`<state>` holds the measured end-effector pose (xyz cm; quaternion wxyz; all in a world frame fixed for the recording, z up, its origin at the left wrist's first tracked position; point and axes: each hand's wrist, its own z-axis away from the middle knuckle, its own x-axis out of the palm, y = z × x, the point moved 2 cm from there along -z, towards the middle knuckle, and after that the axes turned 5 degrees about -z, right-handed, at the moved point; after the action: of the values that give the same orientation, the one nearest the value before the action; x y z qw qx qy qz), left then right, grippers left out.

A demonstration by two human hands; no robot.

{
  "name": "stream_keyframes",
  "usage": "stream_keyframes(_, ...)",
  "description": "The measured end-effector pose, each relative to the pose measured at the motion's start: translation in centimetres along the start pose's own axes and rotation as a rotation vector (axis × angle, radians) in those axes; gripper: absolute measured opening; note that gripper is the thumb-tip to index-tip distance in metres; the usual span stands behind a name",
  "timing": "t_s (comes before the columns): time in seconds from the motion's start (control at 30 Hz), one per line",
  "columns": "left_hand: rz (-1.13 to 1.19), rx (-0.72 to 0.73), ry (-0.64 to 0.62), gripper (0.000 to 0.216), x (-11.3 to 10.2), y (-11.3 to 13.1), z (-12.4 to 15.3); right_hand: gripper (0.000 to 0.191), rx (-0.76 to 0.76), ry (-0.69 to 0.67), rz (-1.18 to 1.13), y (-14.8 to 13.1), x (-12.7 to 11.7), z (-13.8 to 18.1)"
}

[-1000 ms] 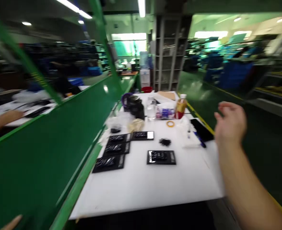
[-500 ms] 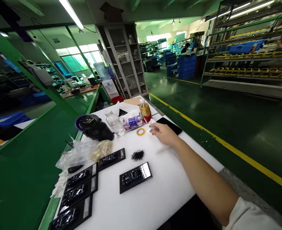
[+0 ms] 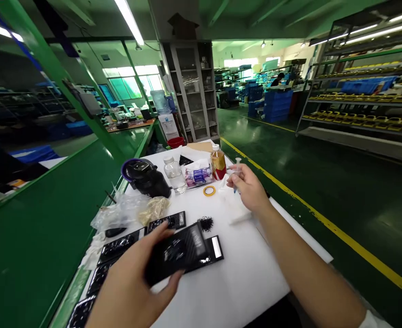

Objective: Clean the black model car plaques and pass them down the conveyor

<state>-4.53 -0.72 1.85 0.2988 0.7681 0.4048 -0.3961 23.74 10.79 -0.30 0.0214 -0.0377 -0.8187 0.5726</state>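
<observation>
Above near edge of white table [image 3: 255,278]: left hand [image 3: 132,282] gripped black packet [image 3: 178,253] by lower edge, face tilted up, probably for inspection. Further out, right hand [image 3: 250,189] pinched thin syringe-like tube [image 3: 237,165] upright, close beside amber bottle [image 3: 218,165]. Loose black bits [image 3: 206,223] lay between hands.

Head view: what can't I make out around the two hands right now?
- Head view, black packet: blurred; the left hand covers its near end, print unreadable.
- Head view, clear tube: too small to identify; the right hand hides most of it.
- Head view, row of packets: cut off by the bottom edge and the left hand.
</observation>
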Motion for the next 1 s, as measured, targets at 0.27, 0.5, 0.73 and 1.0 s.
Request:
stream_keyframes(0.27,0.187,-0.042,0.037,0.068,8.0,1.2,-1.6,0.059,0.084,-0.457,-1.025,-3.3,7.0,3.5)
stream_keyframes(0.5,0.266,-0.038,0.063,0.071,7.6,1.0,-0.6,0.077,0.064,-0.557,-1.174,-1.5,7.4,4.4)
stream_keyframes(0.73,0.257,-0.028,0.089,0.070,7.8,1.3,-0.8,0.070,0.059,-0.575,-1.209,-1.6,7.5,4.4)
stream_keyframes(1.0,0.232,-0.023,0.090,0.068,7.7,1.3,-0.6,0.065,0.065,-0.589,-1.209,-0.9,7.9,4.4)
